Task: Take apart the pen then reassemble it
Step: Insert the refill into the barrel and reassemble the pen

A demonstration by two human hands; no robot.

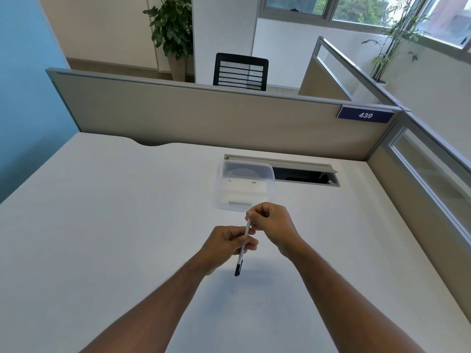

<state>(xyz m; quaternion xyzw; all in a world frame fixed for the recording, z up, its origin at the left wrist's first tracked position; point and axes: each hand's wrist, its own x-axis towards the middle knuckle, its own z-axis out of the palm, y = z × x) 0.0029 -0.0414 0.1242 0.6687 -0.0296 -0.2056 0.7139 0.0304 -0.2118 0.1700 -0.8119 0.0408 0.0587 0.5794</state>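
both hands pinch slim white plastic pen with black cap (244, 244) above white desk (102, 225): left hand (226, 244) clamps mid-barrel, right hand (271, 221) clamps upper end. clear plastic lidded box (244, 186) sits just beyond.

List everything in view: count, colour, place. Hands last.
pen: 1, white barrel with black cap end, held above the desk
box: 1, clear plastic, on the desk beyond the hands
desk: 1, white, foreground
cable hatch: 1, grey, open, behind the box
partition: 1, beige, behind the desk
number sign: 1, dark blue, reads 439, on the partition
chair: 1, black, beyond the partition
plants: 2, green, far left and far right
left hand: 1, grips the pen's middle
right hand: 1, pinches the pen's upper end
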